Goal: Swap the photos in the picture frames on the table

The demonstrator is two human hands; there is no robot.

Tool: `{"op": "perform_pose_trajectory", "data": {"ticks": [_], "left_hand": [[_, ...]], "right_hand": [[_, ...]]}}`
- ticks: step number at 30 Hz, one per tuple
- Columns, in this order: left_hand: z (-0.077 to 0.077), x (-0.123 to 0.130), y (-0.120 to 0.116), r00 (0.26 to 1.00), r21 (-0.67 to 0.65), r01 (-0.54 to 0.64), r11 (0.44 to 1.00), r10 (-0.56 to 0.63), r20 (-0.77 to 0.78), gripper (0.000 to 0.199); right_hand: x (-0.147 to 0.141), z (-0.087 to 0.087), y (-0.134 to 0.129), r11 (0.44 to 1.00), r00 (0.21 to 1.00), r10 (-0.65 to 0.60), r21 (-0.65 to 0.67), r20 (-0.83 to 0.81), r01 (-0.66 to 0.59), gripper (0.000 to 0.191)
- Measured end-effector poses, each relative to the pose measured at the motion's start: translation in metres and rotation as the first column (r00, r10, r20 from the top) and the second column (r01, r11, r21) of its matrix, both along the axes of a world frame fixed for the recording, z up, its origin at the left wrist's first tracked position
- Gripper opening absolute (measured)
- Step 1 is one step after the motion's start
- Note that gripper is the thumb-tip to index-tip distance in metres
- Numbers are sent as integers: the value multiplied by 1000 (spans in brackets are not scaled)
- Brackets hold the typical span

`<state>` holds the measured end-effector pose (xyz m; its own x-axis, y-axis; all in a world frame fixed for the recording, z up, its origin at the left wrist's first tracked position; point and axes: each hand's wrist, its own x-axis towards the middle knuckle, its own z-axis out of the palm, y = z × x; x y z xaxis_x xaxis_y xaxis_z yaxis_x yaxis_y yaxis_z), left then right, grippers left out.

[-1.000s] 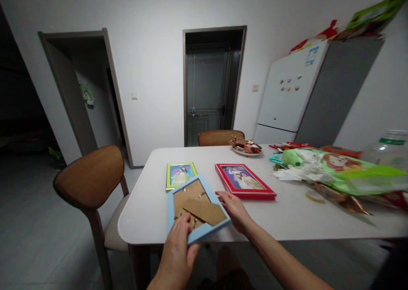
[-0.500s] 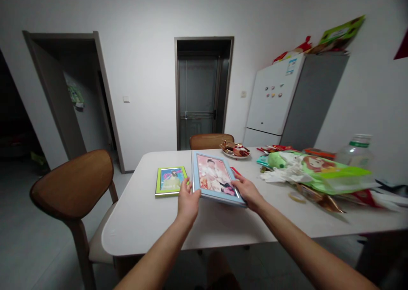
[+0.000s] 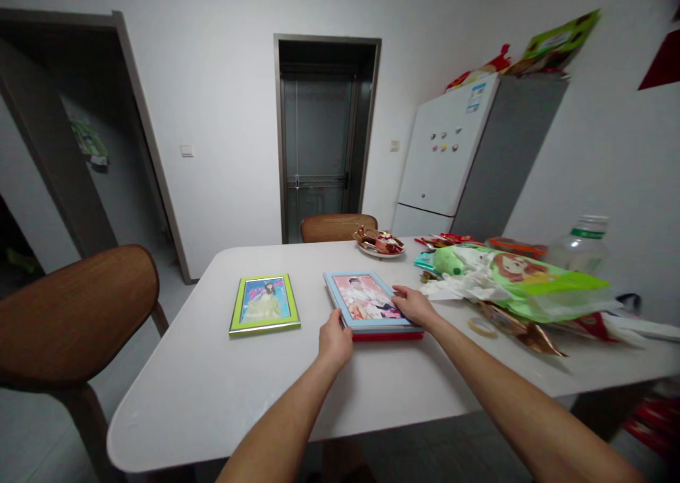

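A light blue picture frame (image 3: 364,297) with a pink picture rests on top of a red frame-like object (image 3: 387,336), whose front edge shows beneath it. My left hand (image 3: 336,340) is closed on the blue frame's near left corner, with the fingertips partly hidden. At the right side, my right hand (image 3: 414,306) has its fingers over the blue frame's edge, gripping it. Left of my hands lies a lime green picture frame (image 3: 265,304) holding a picture of a figure in a yellow dress; no hand touches it.
On the white table (image 3: 212,377), a plate of wrapped items (image 3: 380,242) stands at the back. A green plastic bag (image 3: 531,281), a tape roll (image 3: 482,327) and a clear bottle (image 3: 581,246) crowd the right side. Wooden chairs (image 3: 79,313) stand at the left and behind.
The blue frame, held tilted above the table before, has been lowered onto the red object. Both hands came down with it. The camera view has shifted, bringing the table closer.
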<state>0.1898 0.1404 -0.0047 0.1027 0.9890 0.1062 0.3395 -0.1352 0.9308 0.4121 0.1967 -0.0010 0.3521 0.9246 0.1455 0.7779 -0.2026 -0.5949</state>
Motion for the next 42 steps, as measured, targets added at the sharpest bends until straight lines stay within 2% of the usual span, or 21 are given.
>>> {"op": "perform_pose_trajectory", "data": {"ticks": [3, 6, 12, 16, 19, 20, 21, 23, 25, 28, 32, 34, 38, 42], "left_hand": [[-5, -5, 3, 998, -14, 38, 999, -38, -40, 42], [-10, -11, 2, 995, -11, 62, 998, -63, -77, 39], [-17, -30, -19, 974, 74, 79, 994, -61, -217, 41], [-13, -63, -25, 932, 181, 76, 981, -5, -361, 51], [-9, -105, -14, 874, 243, 35, 969, 88, -478, 51], [-8, -119, -10, 850, 247, 24, 969, 110, -515, 49], [-7, -131, -7, 826, 246, 21, 969, 122, -551, 49], [-5, -151, -4, 779, 243, 29, 970, 131, -614, 47], [-3, -162, -13, 740, 246, 50, 968, 130, -661, 46], [-2, -171, -48, 702, 259, 87, 962, 125, -702, 51], [-8, -175, -112, 664, 306, 155, 939, 131, -736, 72], [-11, -173, -133, 626, 344, 192, 919, 155, -764, 60], [-5, -166, -143, 574, 393, 235, 889, 199, -794, 26], [11, -165, -136, 641, 524, 208, 826, 290, -710, 24]], "right_hand": [[-1, -3, 0, 999, 999, -21, -40, 44, 23, 41], [-10, -3, -8, 997, 998, 16, -71, 67, -12, 36], [-30, -3, -28, 995, 993, 58, -82, 106, -50, 37], [-52, 14, -35, 1000, 987, 15, -12, 160, -13, 44], [-99, 23, -46, 986, 977, 83, 127, 197, -110, 45], [-120, 23, -52, 969, 969, 140, 172, 204, -176, 42], [-142, 21, -58, 916, 945, 251, 265, 209, -302, 39], [-184, 13, -70, 793, 866, 451, 347, 217, -500, 36], [-215, 2, -79, 737, 825, 524, 374, 210, -563, 38], [-232, -13, -86, 780, 844, 512, 325, 161, -535, 41], [-225, -29, -91, 843, 871, 492, 252, -3, -475, 44], [-220, -34, -97, 847, 856, 504, 259, -114, -464, 46], [-217, -29, -109, 859, 797, 498, 318, -342, -400, 48], [-224, -10, -120, 894, 705, 434, 362, -561, -263, 52]]}}
